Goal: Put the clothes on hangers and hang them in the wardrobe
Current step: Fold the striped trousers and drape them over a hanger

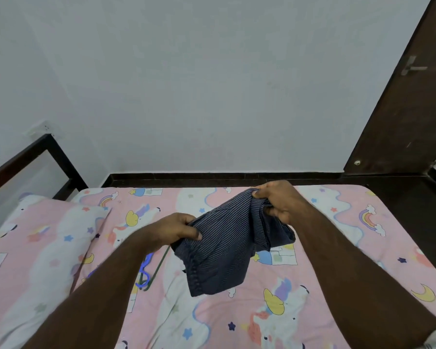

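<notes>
Left hand (pixel 180 229) and right hand (pixel 278 201) are pinching the striped navy garment (pixel 227 248), fingers curled; soft, light, floppy, so probably best gripped at the top edge. Hangers (pixel 149 270) are lying on the bed (pixel 337 248).

The garment (pixel 224 250) is thin dark cloth, matt, with fine pale stripes; the bedsheet (pixel 325 248) and pillow (pixel 35 248) are soft printed cloth; the hangers (pixel 146 270) look smooth plastic; the door (pixel 400 96) is dark matt wood; the wall (pixel 186 84) is smooth painted plaster.

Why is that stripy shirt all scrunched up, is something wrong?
Nothing is broken. The striped garment hangs bunched because the left hand and right hand grip it above the bed. The hangers lie unused underneath.
</notes>
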{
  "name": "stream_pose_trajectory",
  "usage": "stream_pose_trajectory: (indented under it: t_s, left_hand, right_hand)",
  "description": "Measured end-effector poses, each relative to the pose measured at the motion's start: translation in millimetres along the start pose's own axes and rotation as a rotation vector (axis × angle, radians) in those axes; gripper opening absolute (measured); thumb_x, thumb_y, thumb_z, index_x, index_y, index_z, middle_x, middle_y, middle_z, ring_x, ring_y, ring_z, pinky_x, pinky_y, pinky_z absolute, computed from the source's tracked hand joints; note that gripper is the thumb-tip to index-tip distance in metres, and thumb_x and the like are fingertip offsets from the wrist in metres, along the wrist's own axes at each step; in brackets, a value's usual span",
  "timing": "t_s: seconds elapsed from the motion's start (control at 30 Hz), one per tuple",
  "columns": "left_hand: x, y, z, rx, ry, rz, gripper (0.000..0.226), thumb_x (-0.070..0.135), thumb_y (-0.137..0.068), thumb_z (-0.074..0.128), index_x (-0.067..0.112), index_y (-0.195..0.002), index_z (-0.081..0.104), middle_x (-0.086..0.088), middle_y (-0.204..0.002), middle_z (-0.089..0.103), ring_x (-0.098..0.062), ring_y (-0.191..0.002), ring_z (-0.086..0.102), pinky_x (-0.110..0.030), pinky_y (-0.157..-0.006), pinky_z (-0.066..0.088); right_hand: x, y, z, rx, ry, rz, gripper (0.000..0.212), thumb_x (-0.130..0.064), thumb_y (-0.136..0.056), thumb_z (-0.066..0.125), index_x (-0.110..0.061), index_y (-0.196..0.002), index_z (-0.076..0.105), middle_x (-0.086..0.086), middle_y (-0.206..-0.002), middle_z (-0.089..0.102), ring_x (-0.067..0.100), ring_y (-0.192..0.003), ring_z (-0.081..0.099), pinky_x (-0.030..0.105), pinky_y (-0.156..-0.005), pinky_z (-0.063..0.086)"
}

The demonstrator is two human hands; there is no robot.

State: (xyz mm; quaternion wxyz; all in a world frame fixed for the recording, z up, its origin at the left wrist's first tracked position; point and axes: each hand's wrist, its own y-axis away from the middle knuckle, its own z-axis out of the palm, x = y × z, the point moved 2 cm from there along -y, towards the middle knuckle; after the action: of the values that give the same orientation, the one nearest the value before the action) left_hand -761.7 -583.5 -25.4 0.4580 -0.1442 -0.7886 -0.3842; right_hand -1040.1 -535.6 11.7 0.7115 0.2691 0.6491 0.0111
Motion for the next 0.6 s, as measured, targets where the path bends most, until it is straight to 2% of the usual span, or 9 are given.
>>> stream_pose_trajectory:
  t_s: [0.07,0.17,0.27,0.33,0.4,0.5,0.6]
  left_hand:
    - [0.1,3.8,-3.1,0.035,0.156,0.020,0.043,0.021,-0.074,0.077,0.004,-0.113,0.066,-0.023,-0.110,0.071,-0.039,-0.094,0.069,-0.039,-0.073,0.055]
    - [2.3,10.4,-3.9,0.058,0.425,0.060,0.046,0.015,-0.075,0.075,0.012,-0.120,0.065,-0.020,-0.113,0.070,-0.032,-0.094,0.067,-0.035,-0.068,0.053]
    - [0.2,13.9,-1.3,0.033,0.639,0.120,0.049,0.010,-0.078,0.072,0.014,-0.127,0.063,-0.018,-0.121,0.068,-0.030,-0.101,0.064,-0.044,-0.084,0.052]
    - [-3.6,17.1,2.8,-0.016,0.713,0.153,0.054,0.005,-0.080,0.070,0.013,-0.133,0.060,-0.018,-0.128,0.065,-0.033,-0.108,0.061,-0.047,-0.092,0.051]
    - [-5.8,18.9,7.3,-0.020,0.740,0.170,0.059,-0.003,-0.079,0.067,0.012,-0.135,0.058,-0.020,-0.130,0.064,-0.034,-0.110,0.061,-0.045,-0.092,0.053]
    - [1.9,18.1,9.8,0.147,0.793,0.198,0.049,-0.007,-0.084,0.063,0.011,-0.130,0.062,-0.020,-0.122,0.067,-0.031,-0.101,0.066,-0.040,-0.085,0.056]
    - [19.5,12.1,5.9,0.328,0.881,0.237,0.037,-0.003,-0.094,0.054,0.011,-0.127,0.064,-0.016,-0.113,0.072,-0.025,-0.092,0.069,-0.035,-0.076,0.059]
  right_hand:
    - [1.5,-4.2,-4.9,0.024,-0.028,0.015,0.011,0.008,-0.087,0.065,0.002,-0.095,0.071,0.017,-0.095,0.073,0.026,-0.085,0.070,0.036,-0.071,0.060]
    - [5.2,-12.9,-13.1,0.063,-0.088,0.041,0.013,0.009,-0.085,0.066,0.006,-0.098,0.070,0.019,-0.095,0.072,0.026,-0.083,0.071,0.041,-0.081,0.059]
    - [7.4,-18.2,-18.2,0.100,-0.122,0.060,0.017,0.009,-0.085,0.066,0.009,-0.102,0.068,0.020,-0.097,0.071,0.028,-0.084,0.069,0.045,-0.087,0.057]
    - [8.2,-19.4,-20.6,0.123,-0.128,0.067,0.017,0.008,-0.086,0.066,0.009,-0.103,0.067,0.020,-0.096,0.069,0.028,-0.084,0.068,0.038,-0.075,0.057]
    - [8.5,-19.7,-22.5,0.139,-0.123,0.075,0.014,0.008,-0.087,0.066,0.007,-0.101,0.067,0.019,-0.095,0.068,0.026,-0.080,0.067,0.031,-0.063,0.053]
    - [9.4,-16.6,-23.1,0.122,-0.077,0.077,0.013,0.007,-0.087,0.065,0.002,-0.098,0.067,0.016,-0.091,0.067,0.021,-0.073,0.065,0.026,-0.053,0.050]
    - [12.8,-10.9,-21.9,0.086,-0.017,0.048,0.019,0.007,-0.086,0.068,-0.005,-0.100,0.066,0.012,-0.091,0.066,0.019,-0.075,0.063,0.026,-0.052,0.048]
